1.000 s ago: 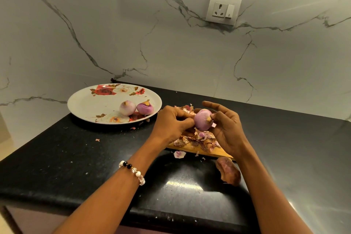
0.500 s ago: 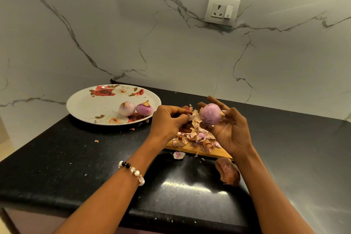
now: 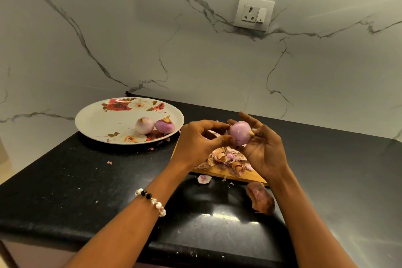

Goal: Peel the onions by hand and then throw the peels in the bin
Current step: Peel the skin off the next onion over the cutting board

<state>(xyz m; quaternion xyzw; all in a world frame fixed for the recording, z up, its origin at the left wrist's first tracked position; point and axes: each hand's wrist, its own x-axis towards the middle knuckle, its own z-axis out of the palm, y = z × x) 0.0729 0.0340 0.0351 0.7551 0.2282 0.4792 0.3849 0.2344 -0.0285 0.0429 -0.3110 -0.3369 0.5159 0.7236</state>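
Over the board (image 3: 219, 173), mid-bench: right hand (image 3: 264, 152) cradles an onion (image 3: 240, 133) on curled fingers, stem nub pointing right. Left hand (image 3: 199, 143) has thumb + fingertips pinched at the onion's left side, prob. picking at a last bit of skin; can't tell if any peel is actually between them. So both grips are engaged on the same onion, neither released.

Progress, my read: approx. 2/3 thru peeling.
- Done: 2 onions (image 3: 154, 125) on the plate (image 3: 97, 119), touching each other, both look bare w/ stem ends left on.
- In hand: 3rd onion looks nearly bare too, smooth pale purple, slightly glossy, no dry brown skin visible from this side; back side hidden.
- Left: 1 unpeeled onion (image 3: 260, 200) on the bench (image 3: 65, 191) just in front of the board, brown papery skin intact.
- Peels (image 3: 226, 159) piled on the board, a few scraps scattered on the bench near plate + board. None binned yet; no bin in view.
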